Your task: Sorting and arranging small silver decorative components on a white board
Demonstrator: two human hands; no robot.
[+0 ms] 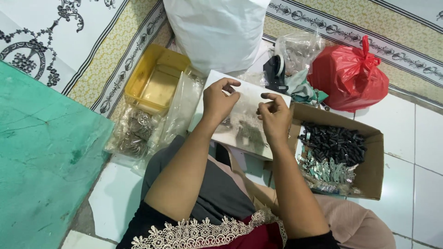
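Observation:
My left hand [219, 99] and my right hand [274, 115] are raised close together over a white tray [251, 94] that lies on my lap and holds a scatter of small parts. The fingertips of each hand pinch something tiny; what it is cannot be made out. Just right of my right hand stands an open cardboard box [369, 173] with several small black cylindrical parts [334, 143] and a pile of flat silver metal pieces [325, 173].
A yellow plastic tub [154, 83] and clear bags of metal rings [134, 133] lie to the left. A big white sack [214, 32] stands behind the tray, a red plastic bag [350, 74] at the right. A green mat [41, 152] covers the left floor.

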